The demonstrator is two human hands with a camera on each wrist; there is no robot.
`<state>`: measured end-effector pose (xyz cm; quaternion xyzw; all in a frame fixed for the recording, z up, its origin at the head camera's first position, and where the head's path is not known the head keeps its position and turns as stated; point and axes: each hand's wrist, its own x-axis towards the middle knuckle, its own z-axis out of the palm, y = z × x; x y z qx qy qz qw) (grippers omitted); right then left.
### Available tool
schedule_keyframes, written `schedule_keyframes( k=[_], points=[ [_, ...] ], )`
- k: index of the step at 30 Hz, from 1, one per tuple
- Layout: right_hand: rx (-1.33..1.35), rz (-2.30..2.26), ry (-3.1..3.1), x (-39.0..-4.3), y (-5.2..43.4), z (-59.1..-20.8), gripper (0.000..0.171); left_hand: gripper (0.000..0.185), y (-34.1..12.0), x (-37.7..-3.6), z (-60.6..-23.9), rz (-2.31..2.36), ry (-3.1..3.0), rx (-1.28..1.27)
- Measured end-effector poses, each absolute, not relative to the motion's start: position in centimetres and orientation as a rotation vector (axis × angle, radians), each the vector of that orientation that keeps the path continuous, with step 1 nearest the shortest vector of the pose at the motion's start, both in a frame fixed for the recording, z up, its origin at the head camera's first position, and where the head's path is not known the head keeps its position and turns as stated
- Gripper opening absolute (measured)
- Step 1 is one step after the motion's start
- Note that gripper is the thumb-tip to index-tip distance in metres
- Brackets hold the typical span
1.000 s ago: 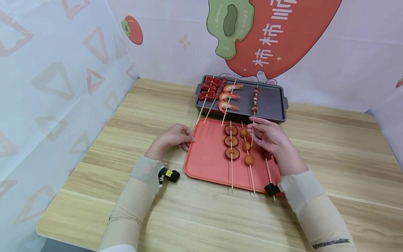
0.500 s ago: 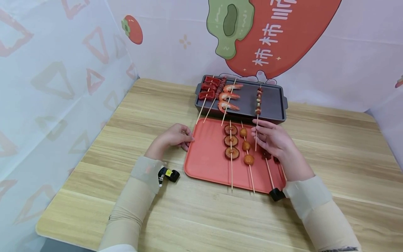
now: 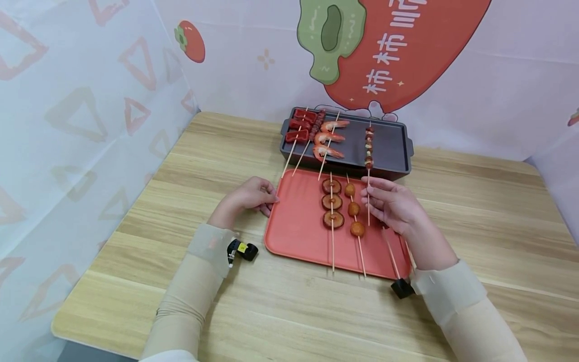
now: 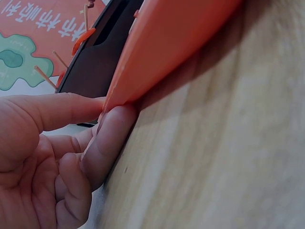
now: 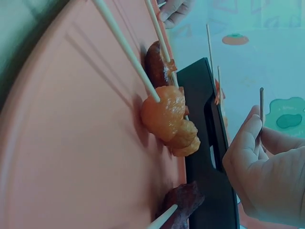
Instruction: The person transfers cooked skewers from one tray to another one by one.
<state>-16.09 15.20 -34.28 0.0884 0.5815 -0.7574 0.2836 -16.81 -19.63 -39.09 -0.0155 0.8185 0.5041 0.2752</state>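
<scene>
My left hand (image 3: 250,196) pinches the left rim of a red-orange tray (image 3: 294,231); in the left wrist view, thumb and finger meet at the tray's edge. With its fingertips my right hand (image 3: 398,206) pinches the stick of a skewer (image 3: 369,146) of small red and pale pieces. Those pieces overlap the right half of a dark grill pan (image 3: 389,146). On the tray lie a skewer of mushroom slices (image 3: 332,202) and a skewer of golden balls (image 5: 164,112). Dark meat (image 5: 183,200) on a skewer is mostly hidden behind my right hand in the head view.
At the pan's left side lie a skewer of red blocks (image 3: 297,136), a skewer of small dark-red pieces (image 3: 317,124) and a shrimp skewer (image 3: 329,138), sticks jutting over the front edge. A printed cloth (image 3: 253,75) stands behind the wooden table (image 3: 280,311).
My right hand has moved right and toward me. The skewer in it shifted right, then slightly left and nearer the pan's front. My left hand has stayed at the tray rim.
</scene>
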Motion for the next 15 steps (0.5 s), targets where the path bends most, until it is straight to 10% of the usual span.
schedule_keyframes(
  k=[15],
  points=[
    [0.121, -2.034, 1.471, -14.5, 14.5, -34.7, 0.021, 0.012, -19.7, -16.9, -39.2, 1.36, 2.199, -0.03]
  ],
)
